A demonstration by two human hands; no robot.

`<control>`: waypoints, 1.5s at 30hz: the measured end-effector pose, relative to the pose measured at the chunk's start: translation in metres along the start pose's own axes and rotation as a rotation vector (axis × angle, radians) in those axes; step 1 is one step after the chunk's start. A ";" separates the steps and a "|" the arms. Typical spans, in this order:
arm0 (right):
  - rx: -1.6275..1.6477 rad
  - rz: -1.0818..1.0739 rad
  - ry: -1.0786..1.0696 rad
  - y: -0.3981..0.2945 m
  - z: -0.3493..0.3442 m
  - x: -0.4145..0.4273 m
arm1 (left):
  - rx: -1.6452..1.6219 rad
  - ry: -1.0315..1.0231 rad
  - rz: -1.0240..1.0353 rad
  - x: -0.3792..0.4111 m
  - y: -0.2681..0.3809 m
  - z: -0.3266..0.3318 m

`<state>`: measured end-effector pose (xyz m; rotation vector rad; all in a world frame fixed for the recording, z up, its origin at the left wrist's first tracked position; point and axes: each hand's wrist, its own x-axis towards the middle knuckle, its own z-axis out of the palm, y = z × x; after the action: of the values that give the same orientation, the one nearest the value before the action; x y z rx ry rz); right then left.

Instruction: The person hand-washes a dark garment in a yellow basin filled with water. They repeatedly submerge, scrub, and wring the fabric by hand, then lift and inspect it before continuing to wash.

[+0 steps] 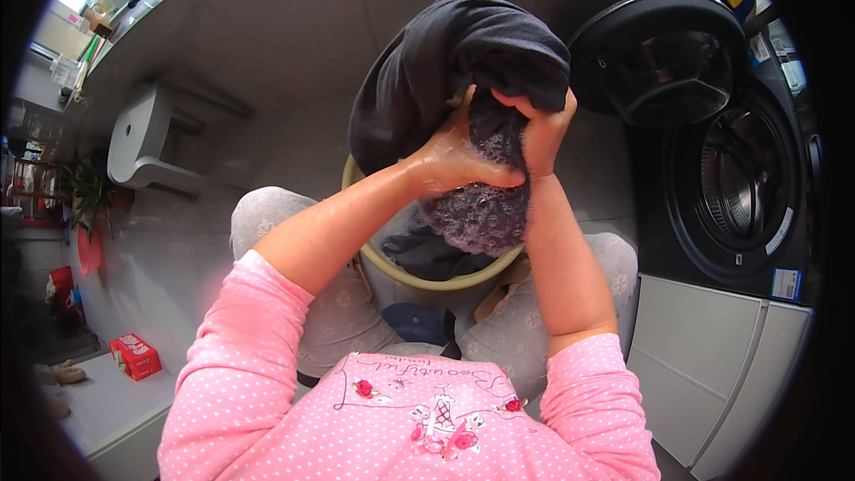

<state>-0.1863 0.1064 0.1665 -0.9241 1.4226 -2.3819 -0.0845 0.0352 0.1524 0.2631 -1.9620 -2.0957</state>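
A dark, wet cloth garment [427,73] is bunched up above a pale yellow basin [441,284]. Soap suds cover its lower part. My left hand [461,153], wet and shiny, grips the sudsy cloth from the left side, thumb across its front. My right hand [544,133] holds the same garment from the right, its fingers partly hidden under a fold. The lower end of the cloth hangs into the basin, where more dark fabric [427,257] lies in water. The basin stands between my knees.
At the right a black front-loading washing machine [735,180] has its round door [661,60] swung out, above white cabinets [695,341]. A grey-white stool [133,137] lies to the left. A red box [135,356] rests on a ledge at the lower left.
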 end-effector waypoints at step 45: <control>0.079 0.031 0.065 -0.005 0.002 0.012 | -0.329 -0.136 -0.248 -0.022 -0.017 0.011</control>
<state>-0.1935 0.1016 0.1766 -0.8073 1.3444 -2.4470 -0.0683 0.0533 0.1349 0.3190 -1.6862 -2.6160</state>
